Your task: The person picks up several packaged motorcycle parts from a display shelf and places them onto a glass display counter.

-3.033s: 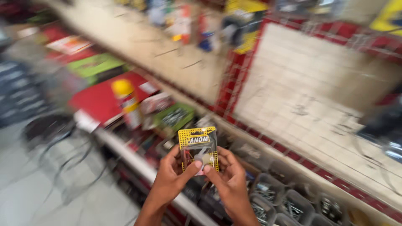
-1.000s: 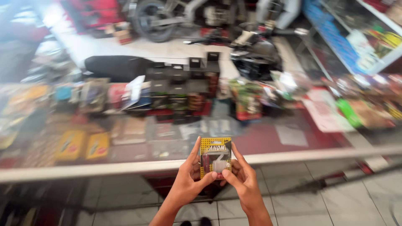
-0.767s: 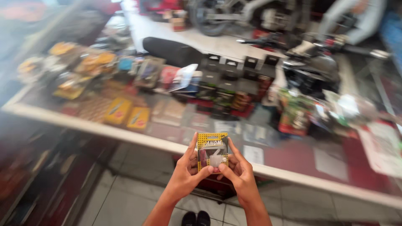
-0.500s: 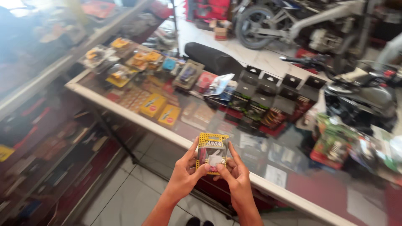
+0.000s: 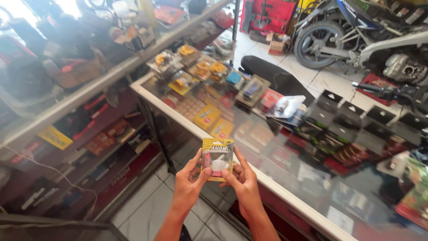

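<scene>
- Left hand (image 5: 187, 185): clamped on the left edge of a small yellow-backed blister pack (image 5: 216, 153), thumb pressed across the clear front near the lower corner, fingers behind the card.
- Right hand (image 5: 243, 183): clamped on the right edge of the same pack, thumb on the lower front, index finger stretched up along the side.
- Blister pack: upright between both hands, face toward the camera, raised in the air just in front of the near edge of a glass display counter (image 5: 285, 178), not touching it; small pale part and a red piece visible under the clear bubble, details too small to tell.
- On the counter top: yellow boxes (image 5: 207, 117) lying flat just beyond the pack, a row of carded parts (image 5: 209, 71) along the far side, dark boxes (image 5: 352, 120) stacked toward the right.
- Left of the counter: glass shelving (image 5: 67, 98) crowded with packaged goods.
- Beyond the counter: black motorcycle seat (image 5: 276, 78) on the tiled floor (image 5: 325, 82), motorcycle (image 5: 356, 35) parked at top right.
</scene>
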